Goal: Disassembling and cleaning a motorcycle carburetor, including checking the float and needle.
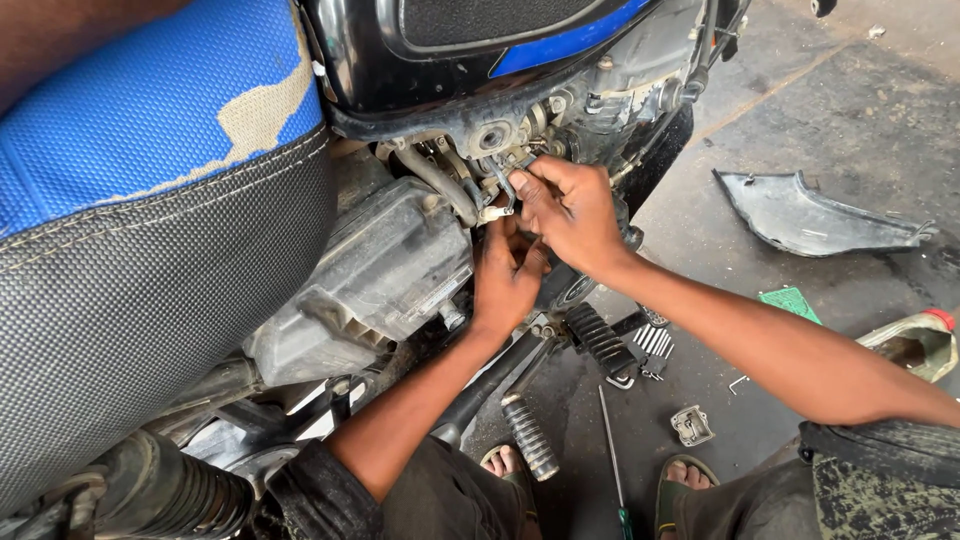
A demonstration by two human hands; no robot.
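Both hands (pixel 540 235) at carb (pixel 500 150); fingertips, grip hidden.

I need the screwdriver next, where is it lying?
The screwdriver lies on the concrete floor at bottom centre, between the person's two sandalled feet, below the footpeg.

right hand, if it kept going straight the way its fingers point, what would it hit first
The right hand points up-left, fingertips at a small metal bracket. Straight on, it would likely meet the engine parts under the black tank; depth is unclear.
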